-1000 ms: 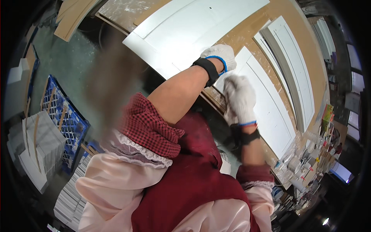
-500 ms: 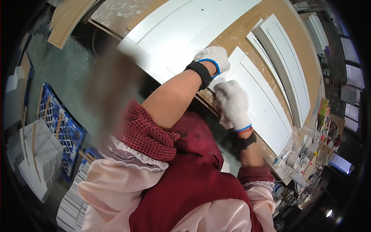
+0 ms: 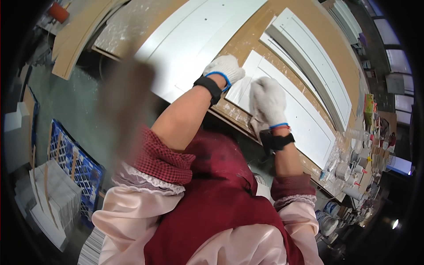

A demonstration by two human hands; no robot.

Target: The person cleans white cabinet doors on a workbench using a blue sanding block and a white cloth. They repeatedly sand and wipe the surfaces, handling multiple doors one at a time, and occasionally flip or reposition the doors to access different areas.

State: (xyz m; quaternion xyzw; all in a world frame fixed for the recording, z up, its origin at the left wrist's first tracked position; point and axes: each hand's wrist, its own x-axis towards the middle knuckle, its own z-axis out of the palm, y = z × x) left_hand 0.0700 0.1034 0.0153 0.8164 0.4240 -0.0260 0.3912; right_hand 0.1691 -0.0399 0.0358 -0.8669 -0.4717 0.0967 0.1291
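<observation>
My left hand, in a white knit glove with a blue cuff, is closed at the left end of a white framed panel. Its fingertips are tucked out of sight, so whatever it grips is hidden. Over the near edge of that same panel is my right hand, gloved alike and curled into a fist. Pale crumpled cloth shows beneath its fingers. Left of my left hand lies a larger white panel with small dark holes.
White pieces lie stacked farther back on the brown worktable. Tubs and bottles crowd its right end. Stacked white boards stand by a blue plastic pallet at left. A dark blurred shape hides part of the left.
My right hand has moved up and onto the panel from its near edge. My left hand stays by the panel's left end. The whole view has shifted a little.
</observation>
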